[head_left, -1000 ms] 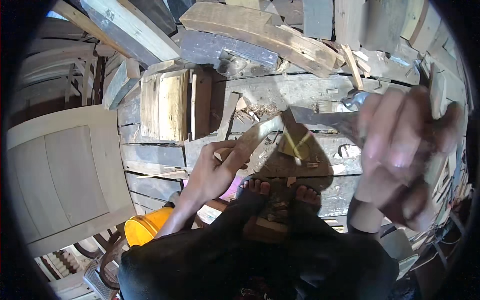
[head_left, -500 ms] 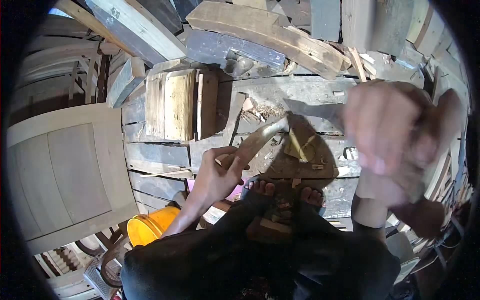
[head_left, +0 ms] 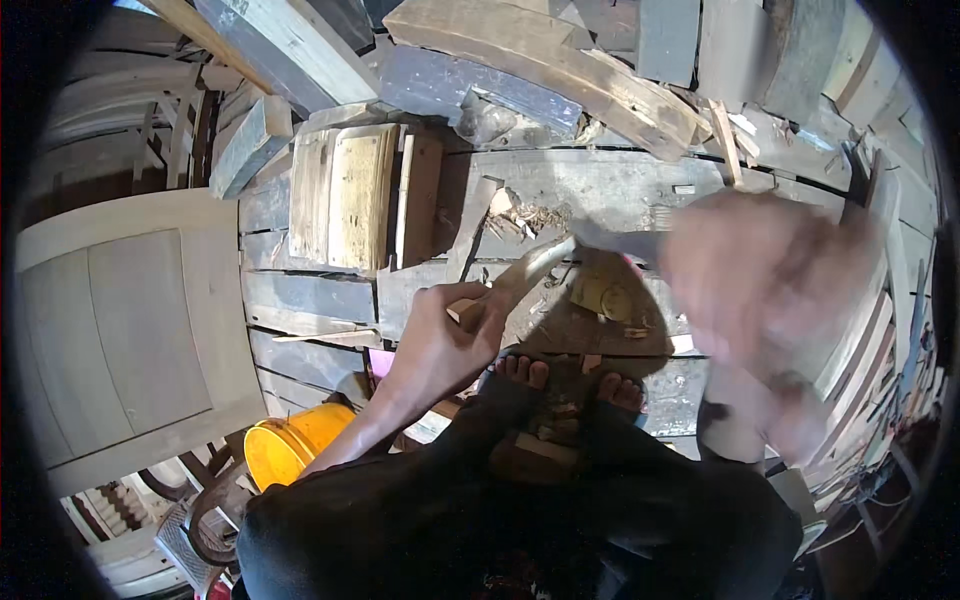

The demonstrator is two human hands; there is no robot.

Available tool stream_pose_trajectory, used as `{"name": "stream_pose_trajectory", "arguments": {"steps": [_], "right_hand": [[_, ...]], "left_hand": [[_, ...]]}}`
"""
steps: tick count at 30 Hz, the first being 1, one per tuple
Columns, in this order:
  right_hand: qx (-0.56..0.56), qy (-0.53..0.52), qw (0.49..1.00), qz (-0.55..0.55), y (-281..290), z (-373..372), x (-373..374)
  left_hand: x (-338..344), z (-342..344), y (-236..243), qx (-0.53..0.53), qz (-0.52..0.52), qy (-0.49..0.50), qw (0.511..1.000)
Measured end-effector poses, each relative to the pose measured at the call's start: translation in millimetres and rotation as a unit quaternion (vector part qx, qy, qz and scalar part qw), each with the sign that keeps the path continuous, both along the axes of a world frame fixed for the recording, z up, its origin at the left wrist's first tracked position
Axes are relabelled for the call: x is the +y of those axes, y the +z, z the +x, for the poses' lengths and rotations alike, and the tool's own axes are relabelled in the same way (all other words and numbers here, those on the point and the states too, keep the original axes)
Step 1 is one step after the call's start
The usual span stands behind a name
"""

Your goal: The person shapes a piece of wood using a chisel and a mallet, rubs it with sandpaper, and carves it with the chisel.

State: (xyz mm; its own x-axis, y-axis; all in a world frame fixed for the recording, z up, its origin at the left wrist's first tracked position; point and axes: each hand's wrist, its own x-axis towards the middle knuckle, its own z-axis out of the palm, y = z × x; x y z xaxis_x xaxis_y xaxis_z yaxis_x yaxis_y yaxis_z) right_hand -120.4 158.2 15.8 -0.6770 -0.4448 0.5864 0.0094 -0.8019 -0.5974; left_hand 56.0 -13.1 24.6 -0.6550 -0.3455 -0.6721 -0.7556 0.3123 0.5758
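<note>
My left hand [head_left: 447, 330] is closed around a curved, pale piece of wood [head_left: 528, 272]. Its narrow far end points up and to the right, and its cut near end shows between my thumb and fingers. Smeared by motion, my right hand [head_left: 768, 280] is closed on a knife whose dark blade [head_left: 632, 243] reaches left to the tip of the wood. I cannot tell whether blade and wood touch. The handle is mostly hidden by the hand. Beneath them, wood shavings [head_left: 530, 215] lie on the plank floor [head_left: 320, 300].
A block of stacked boards [head_left: 350, 200] sits left of the shavings. Heavy beams [head_left: 545, 65] lie across the far side. On the left are a panelled wooden door [head_left: 140, 330] and a yellow bucket [head_left: 290, 445]. Thin wood strips [head_left: 860, 370] pile up at right. My bare feet [head_left: 522, 370] rest below my hands.
The knife and my right hand have shifted left and slightly down, with the blade now at the wood's tip. My left hand still grips the wood, turned slightly, its near end now showing.
</note>
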Motion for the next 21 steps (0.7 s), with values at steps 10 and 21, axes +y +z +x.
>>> {"name": "stream_pose_trajectory", "arguments": {"steps": [10, 21], "right_hand": [[-0.022, -0.026, 0.990, 0.140, 25, 0, 28], [-0.101, -0.023, 0.987, 0.123, -27, 17, 5]], "left_hand": [[-3, 5, -12, 0.192, -0.035, -0.058, 0.979], [3, 10, -6, 0.143, -0.038, -0.070, 0.987]]}}
